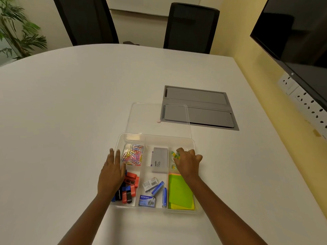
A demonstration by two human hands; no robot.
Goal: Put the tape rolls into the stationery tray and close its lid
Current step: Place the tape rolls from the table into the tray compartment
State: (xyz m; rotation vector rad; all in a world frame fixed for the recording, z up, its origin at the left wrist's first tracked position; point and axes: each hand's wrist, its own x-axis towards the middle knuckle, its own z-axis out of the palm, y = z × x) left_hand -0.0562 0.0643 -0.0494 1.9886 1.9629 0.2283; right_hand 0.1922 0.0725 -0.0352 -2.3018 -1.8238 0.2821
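Your right hand (188,162) sits in the far right compartment of the stationery tray (134,137), fingers curled over a tape roll (174,155); whether they pinch it, you cannot tell. The roll lies just left of those fingertips, green-and-yellow patterned, mostly hidden. Your left hand (112,171) rests flat on the tray's left wall, fingers together. The clear lid (157,110) stands open behind the tray's far edge

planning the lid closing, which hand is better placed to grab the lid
Left, probably. The left hand lies flat on the tray's left edge, free; the right hand is curled in the far right compartment. The lid lies beyond.
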